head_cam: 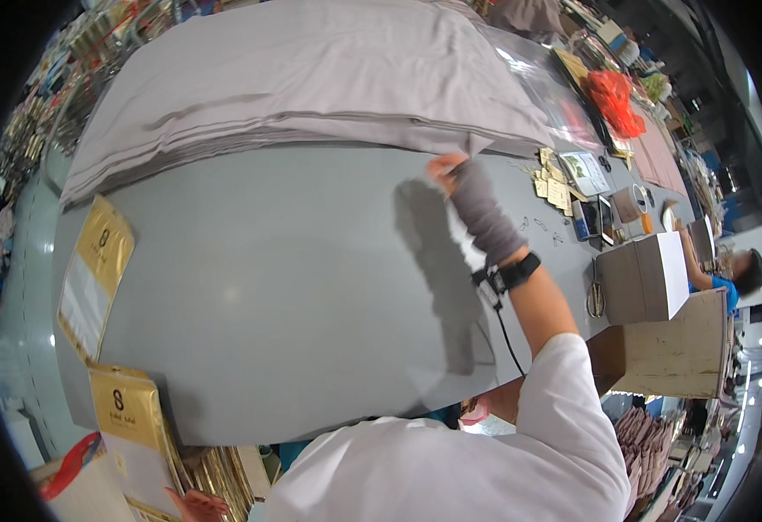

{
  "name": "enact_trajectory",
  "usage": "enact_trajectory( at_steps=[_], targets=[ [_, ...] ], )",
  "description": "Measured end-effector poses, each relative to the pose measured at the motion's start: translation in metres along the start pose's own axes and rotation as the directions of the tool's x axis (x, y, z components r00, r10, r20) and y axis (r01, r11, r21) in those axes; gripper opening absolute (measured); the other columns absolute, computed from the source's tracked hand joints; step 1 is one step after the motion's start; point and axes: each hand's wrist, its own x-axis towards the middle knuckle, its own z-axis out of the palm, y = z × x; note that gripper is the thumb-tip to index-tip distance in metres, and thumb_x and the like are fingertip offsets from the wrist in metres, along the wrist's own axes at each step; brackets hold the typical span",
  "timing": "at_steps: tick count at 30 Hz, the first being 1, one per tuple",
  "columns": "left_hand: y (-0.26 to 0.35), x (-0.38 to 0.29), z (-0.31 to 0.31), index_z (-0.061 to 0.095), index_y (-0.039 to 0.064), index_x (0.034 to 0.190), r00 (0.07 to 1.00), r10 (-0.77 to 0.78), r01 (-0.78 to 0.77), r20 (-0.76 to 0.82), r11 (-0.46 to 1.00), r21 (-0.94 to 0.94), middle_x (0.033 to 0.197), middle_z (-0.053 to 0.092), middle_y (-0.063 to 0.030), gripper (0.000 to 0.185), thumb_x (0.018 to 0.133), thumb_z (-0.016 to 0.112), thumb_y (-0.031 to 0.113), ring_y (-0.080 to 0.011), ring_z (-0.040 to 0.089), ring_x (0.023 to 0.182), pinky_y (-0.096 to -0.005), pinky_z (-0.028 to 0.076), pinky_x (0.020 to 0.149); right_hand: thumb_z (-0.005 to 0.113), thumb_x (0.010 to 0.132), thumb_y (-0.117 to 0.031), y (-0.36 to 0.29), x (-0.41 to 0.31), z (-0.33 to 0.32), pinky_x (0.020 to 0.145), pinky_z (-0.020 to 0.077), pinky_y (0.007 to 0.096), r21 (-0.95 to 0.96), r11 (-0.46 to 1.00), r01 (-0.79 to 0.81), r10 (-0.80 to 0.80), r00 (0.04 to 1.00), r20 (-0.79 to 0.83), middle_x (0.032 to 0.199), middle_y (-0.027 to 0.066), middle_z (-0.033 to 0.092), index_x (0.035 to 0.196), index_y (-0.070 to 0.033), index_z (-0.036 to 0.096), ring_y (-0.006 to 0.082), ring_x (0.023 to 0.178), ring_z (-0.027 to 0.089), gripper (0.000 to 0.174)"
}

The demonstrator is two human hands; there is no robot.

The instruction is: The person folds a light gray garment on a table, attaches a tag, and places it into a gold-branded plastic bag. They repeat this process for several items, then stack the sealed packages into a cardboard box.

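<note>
My right hand (446, 172), wearing a grey-mauve knitted wrist sleeve (485, 212) and a black strap, is raised over the table by the front edge of a stack of pale mauve cloth (329, 65). Its fingers look curled and blurred. A small corner of cloth hangs just behind it; whether the fingers hold it is unclear. My left hand (203, 506) is low at the bottom left, thumb apart from the fingers. It is beside a stack of gold-and-clear plastic packaging bags (126, 444), holding nothing that I can see. Another such bag (96, 280) lies on the table's left edge.
On the grey table (257, 293), to the right, are tan hang tags (554, 186), scissors (595, 297), a roll of tape (629, 202), a phone (605, 220) and a large box-like block (642, 277). A red plastic bag (616, 104) is farther back. Another person (714, 280) sits at the far right.
</note>
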Motion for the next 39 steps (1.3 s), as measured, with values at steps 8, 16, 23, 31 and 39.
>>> enact_trajectory(
  at_steps=[8,16,23,31,39],
  targets=[
    [0.08,0.114,0.237,0.049,0.013,0.073,0.94,0.249,-0.33,0.234,0.839,0.433,0.055,0.043,-0.0015,0.05,0.111,0.045,0.046,-0.0129,0.042,0.039,-0.0265,0.033,0.035,0.073,0.094,-0.021,0.109,0.104,-0.087,0.079,0.0531,0.0332,-0.223,0.965,-0.14,0.115,0.986,-0.122,0.102,0.0126,0.074,0.108,-0.005,0.075,0.018,0.088,0.068,0.021],
    [0.071,0.262,0.586,0.064,0.007,0.095,0.658,-0.068,-0.36,0.75,0.846,0.393,0.082,0.069,-0.0079,0.054,0.108,0.044,0.056,-0.0152,0.067,0.063,-0.0262,0.049,0.049,0.068,0.097,-0.021,0.107,0.121,-0.114,0.065,0.0523,0.0278,-0.131,0.989,-0.065,0.057,0.997,-0.06,0.091,0.0037,0.075,0.101,-0.005,0.078,0.0115,0.074,0.063,0.02],
    [0.039,0.253,0.686,0.067,0.0,0.087,0.514,-0.366,-0.332,0.776,0.749,0.573,0.083,0.073,-0.0196,0.085,0.101,0.03,0.075,-0.0243,0.074,0.064,-0.0292,0.06,0.054,0.074,0.092,-0.024,0.081,0.121,-0.128,0.083,0.054,0.0322,-0.528,0.833,0.165,-0.051,0.973,0.224,0.105,0.0041,0.075,0.115,-0.006,0.073,0.0142,0.097,0.068,0.029],
    [0.049,0.265,0.691,0.067,-0.008,0.098,0.413,-0.473,-0.159,0.778,0.804,0.573,0.095,0.074,-0.0265,0.089,0.101,0.033,0.075,-0.0324,0.076,0.071,-0.0317,0.062,0.055,0.068,0.101,-0.023,0.071,0.15,-0.147,0.074,0.056,0.028,0.357,0.931,-0.076,0.156,0.967,-0.202,0.097,0.0056,0.072,0.113,0.0,0.072,0.015,0.088,0.067,0.027],
    [0.106,0.291,0.709,0.057,-0.004,0.132,0.616,0.131,-0.211,0.777,0.978,0.002,0.121,0.07,-0.0233,0.049,0.105,0.06,0.036,-0.0329,0.073,0.1,-0.0413,0.062,0.087,0.074,0.087,-0.019,0.042,0.12,-0.206,0.083,0.0519,0.0453,-0.808,0.549,0.213,-0.243,0.966,0.089,0.095,0.0169,0.071,0.095,-0.008,0.071,0.038,0.092,0.068,0.014]
  ],
)
